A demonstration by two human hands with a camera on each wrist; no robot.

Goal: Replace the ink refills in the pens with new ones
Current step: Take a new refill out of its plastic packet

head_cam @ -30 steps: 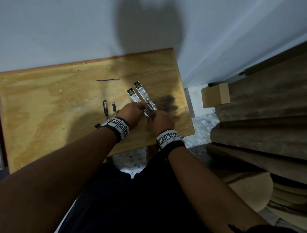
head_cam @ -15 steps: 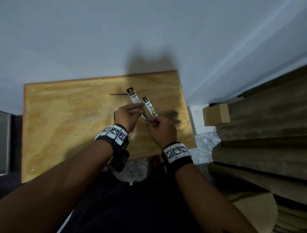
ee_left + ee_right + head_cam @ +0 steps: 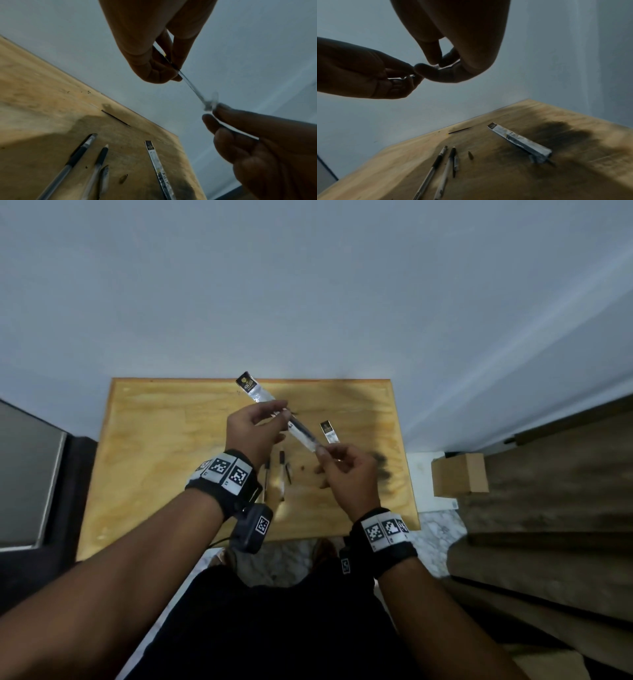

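I hold one long silvery refill packet point(image 3: 270, 402) slantwise in the air above the wooden table point(image 3: 154, 446). My left hand point(image 3: 282, 416) pinches its middle, and my right hand point(image 3: 322, 451) pinches its lower end. In the left wrist view the packet point(image 3: 193, 88) stretches between the left hand point(image 3: 175, 70) and the right fingertips point(image 3: 221, 108). A second refill packet point(image 3: 329, 432) lies on the table beneath. Two pens point(image 3: 267, 474) lie side by side near my left wrist, with a small loose tip piece point(image 3: 471, 155) next to them.
A thin dark bare refill point(image 3: 116, 118) lies near the table's far edge by the wall. A dark smudge point(image 3: 380, 467) marks the table's right side. A cardboard box point(image 3: 459, 474) sits on the floor to the right, beside wooden steps.
Both hands have lifted one refill packet off the table and raised it. The other packet stays on the table. The head view has pulled back and up.
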